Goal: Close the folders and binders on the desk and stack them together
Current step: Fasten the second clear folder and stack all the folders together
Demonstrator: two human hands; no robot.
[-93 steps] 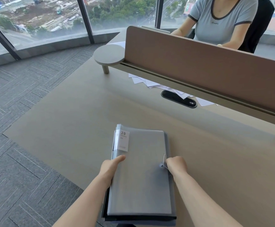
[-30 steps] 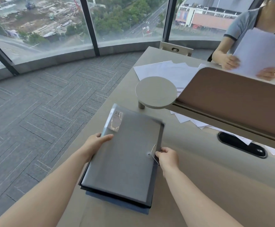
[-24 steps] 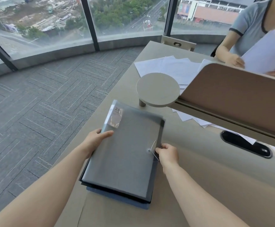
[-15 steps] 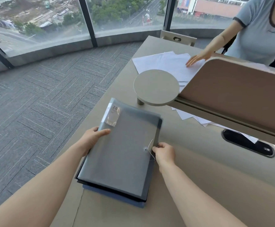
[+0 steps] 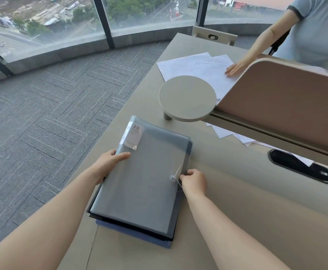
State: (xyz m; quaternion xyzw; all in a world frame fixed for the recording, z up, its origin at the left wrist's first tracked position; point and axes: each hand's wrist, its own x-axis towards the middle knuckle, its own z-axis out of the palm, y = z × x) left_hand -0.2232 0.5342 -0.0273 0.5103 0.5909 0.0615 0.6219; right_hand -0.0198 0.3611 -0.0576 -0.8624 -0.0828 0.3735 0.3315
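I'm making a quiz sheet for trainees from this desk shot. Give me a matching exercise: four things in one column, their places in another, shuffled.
Things:
1. grey folder
2. blue folder
3. left hand
4. right hand

Places:
A. bottom of the stack
B. at the string closure
C. top of the stack
D. on the stack's left edge

Pairs: 1-C, 2-A, 3-D, 4-B

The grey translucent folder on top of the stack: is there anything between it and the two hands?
Nothing visible. The left hand grips the grey translucent folder's left edge, and the right hand touches its right edge, at the string clasp.
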